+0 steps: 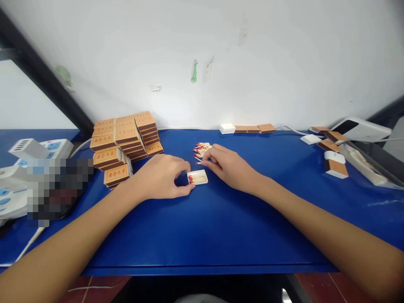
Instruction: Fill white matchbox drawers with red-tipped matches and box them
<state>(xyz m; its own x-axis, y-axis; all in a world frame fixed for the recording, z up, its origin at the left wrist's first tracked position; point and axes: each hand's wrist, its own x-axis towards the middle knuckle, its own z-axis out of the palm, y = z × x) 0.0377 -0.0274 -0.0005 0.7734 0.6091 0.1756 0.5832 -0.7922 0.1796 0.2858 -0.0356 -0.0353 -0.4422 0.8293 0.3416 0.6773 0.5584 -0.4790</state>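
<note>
A small white matchbox tray (203, 177) lies on the blue table, with several red-headed matches (198, 179) inside it. My left hand (166, 174) steadies the tray at its left end, thumb at the near corner and fingers at the far one. Just beyond the tray is a loose pile of matches (201, 149) with red heads. Beside that pile, my right hand (227, 166) pinches a match (199, 162) between thumb and fingers; its red head points left. The curled fingers hide part of the pile.
Stacked orange matchboxes (126, 134) stand at the left against the wall. Power strips (59, 148) and a pixelated dark object (63, 189) are at far left. More matchboxes (252, 128) line the wall; others lie at right near a white device (362, 128).
</note>
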